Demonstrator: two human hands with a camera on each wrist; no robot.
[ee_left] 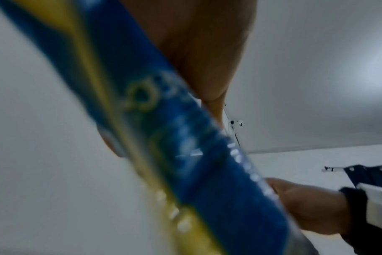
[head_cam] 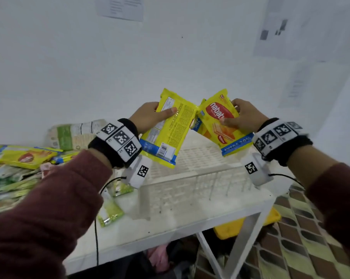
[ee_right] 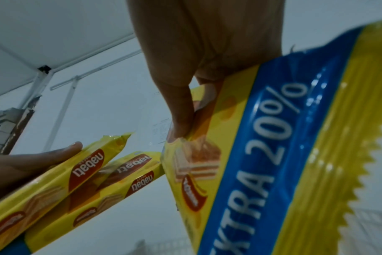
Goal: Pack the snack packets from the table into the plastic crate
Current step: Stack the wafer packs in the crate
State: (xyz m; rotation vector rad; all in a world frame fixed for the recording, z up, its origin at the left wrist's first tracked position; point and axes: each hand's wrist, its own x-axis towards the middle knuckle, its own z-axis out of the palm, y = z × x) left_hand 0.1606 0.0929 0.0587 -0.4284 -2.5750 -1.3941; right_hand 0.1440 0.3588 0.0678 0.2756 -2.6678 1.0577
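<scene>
Two hands each grasp yellow wafer packets above the white plastic crate [head_cam: 190, 178] on the table's right end: left hand [head_cam: 148, 115] and right hand [head_cam: 244, 117] should lower them flat, side by side, before releasing.

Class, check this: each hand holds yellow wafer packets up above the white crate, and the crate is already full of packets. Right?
Not quite. The head view shows the white crate empty. The rest stands: the left hand and right hand hold yellow wafer packets above it.

Maroon sleeves [head_cam: 49, 202], black wristbands [head_cam: 117, 141] bearing square-code tags.
</scene>
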